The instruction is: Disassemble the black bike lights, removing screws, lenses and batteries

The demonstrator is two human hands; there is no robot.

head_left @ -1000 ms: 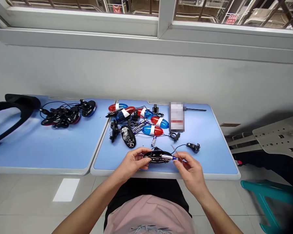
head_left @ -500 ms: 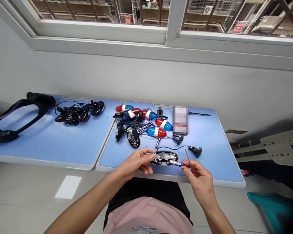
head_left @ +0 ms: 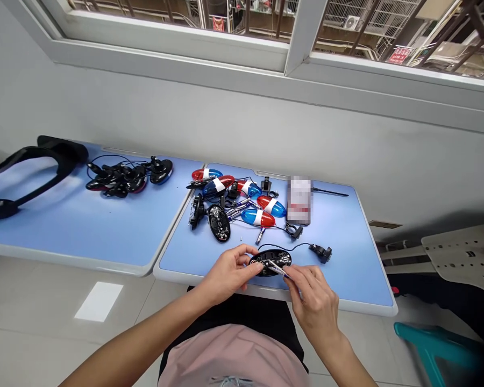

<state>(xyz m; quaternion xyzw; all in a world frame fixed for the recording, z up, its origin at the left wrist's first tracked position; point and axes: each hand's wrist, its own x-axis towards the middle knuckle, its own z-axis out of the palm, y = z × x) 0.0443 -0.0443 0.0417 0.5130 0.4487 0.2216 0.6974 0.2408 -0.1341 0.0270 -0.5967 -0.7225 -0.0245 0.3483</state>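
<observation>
My left hand [head_left: 236, 270] grips the left end of a black oval light housing [head_left: 283, 257], thumb on top and fingers along its rim. The housing lies open side up over the table's front edge, showing a circuit board. My right hand [head_left: 312, 293] is closed on a slim silver and blue battery [head_left: 280, 270], tilted across the housing's right half. Whether the screwdriver is still in that hand is hidden. A black cable runs from the housing to a black clamp [head_left: 321, 252] on the right. Beyond my hands lies another open housing [head_left: 219, 222] and a loose battery [head_left: 260, 235].
Several red-and-blue light covers [head_left: 258, 217] lie mid-table among cables, clamps and batteries. A blurred-out box [head_left: 299, 201] stands behind them, beside a thin black rod [head_left: 333, 192]. The left table [head_left: 116, 231] carries several black lamps [head_left: 123, 178] and a black frame [head_left: 58, 166].
My right hand has moved left, bringing the battery over the housing. The screwdriver's upright shaft no longer shows. The housing has tilted, and the view has turned slightly.
</observation>
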